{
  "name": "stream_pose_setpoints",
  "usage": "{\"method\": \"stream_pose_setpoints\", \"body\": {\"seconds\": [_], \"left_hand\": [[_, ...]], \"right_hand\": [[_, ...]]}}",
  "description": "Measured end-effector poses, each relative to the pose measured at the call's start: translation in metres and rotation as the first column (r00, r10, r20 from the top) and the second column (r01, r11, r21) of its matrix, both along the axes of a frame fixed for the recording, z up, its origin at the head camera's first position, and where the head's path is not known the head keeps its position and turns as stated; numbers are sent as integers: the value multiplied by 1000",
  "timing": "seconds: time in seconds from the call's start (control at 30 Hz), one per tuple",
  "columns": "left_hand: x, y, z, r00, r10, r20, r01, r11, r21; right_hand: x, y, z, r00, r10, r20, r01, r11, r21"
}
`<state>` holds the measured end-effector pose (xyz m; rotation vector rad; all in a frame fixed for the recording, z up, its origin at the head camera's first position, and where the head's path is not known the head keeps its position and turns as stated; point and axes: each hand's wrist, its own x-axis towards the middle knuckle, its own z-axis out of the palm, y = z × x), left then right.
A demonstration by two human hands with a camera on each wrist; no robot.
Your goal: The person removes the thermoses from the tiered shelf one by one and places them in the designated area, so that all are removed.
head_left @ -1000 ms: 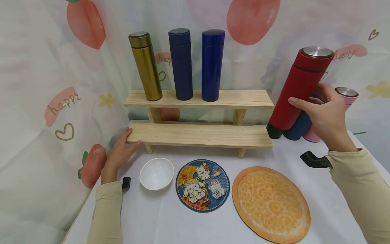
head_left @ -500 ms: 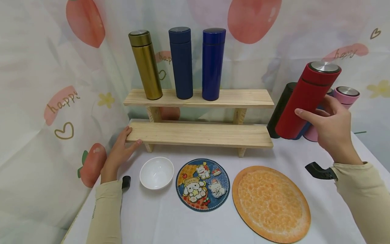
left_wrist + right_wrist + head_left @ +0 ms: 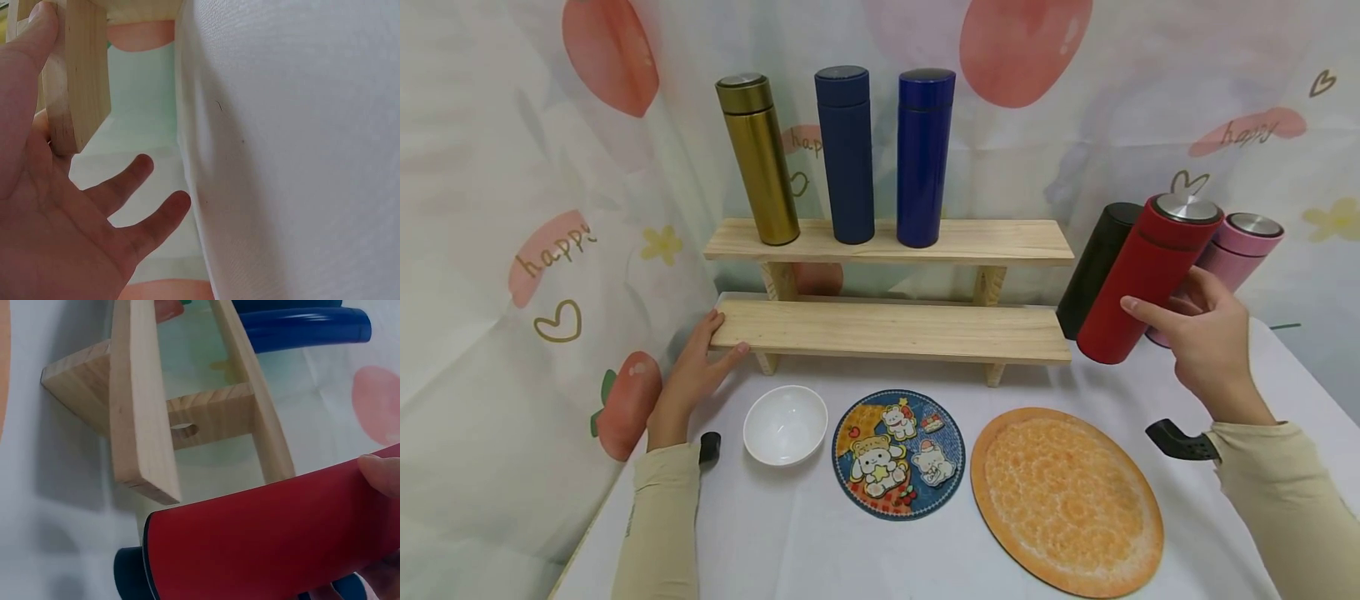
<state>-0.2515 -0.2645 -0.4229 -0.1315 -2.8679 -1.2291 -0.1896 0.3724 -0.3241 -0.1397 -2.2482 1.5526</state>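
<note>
My right hand [image 3: 1213,342] grips a red thermos [image 3: 1142,283] with a silver lid, thumb along its near side. The thermos leans, its lower end beside the right end of the wooden shelf [image 3: 887,329]; in the right wrist view its red body [image 3: 269,534] crosses the lower part. At the shelf's left end my left hand [image 3: 696,375] holds the lower board's corner. In the left wrist view, thumb and index finger lie on either side of the board [image 3: 75,81], and two other fingers stick out straight.
Gold [image 3: 758,162], navy [image 3: 846,158] and shiny blue [image 3: 925,162] thermoses stand on the upper board. Behind the red one are a black bottle [image 3: 1093,271] and a pink one [image 3: 1240,250]. A white bowl [image 3: 786,426], cartoon mat [image 3: 898,456] and orange round mat [image 3: 1067,500] lie in front.
My right hand has lowered the red thermos, first shifting right, then slightly back left. More of the black bottle behind it now shows. The left hand has stayed on the shelf.
</note>
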Motion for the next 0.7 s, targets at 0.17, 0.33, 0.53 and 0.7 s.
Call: {"method": "stream_pose_setpoints", "body": {"seconds": [0.17,0.33,0.53,0.7], "left_hand": [[0,1,0,1000,3,-8,-3,1000,9],[0,1,-1,1000,5,-15,-4,1000,12],[-1,0,-1,1000,3,-17,-3,1000,6],[-1,0,0,1000,8,-12,-8,1000,5]], "right_hand": [[-4,3,-11,1000,10,-1,-10,1000,-25],[-8,6,-21,1000,4,13,-4,998,-56],[-14,8,-32,999,-19,37,24,987,-158],[-19,8,-39,997,-38,64,47,988,-147]]}}
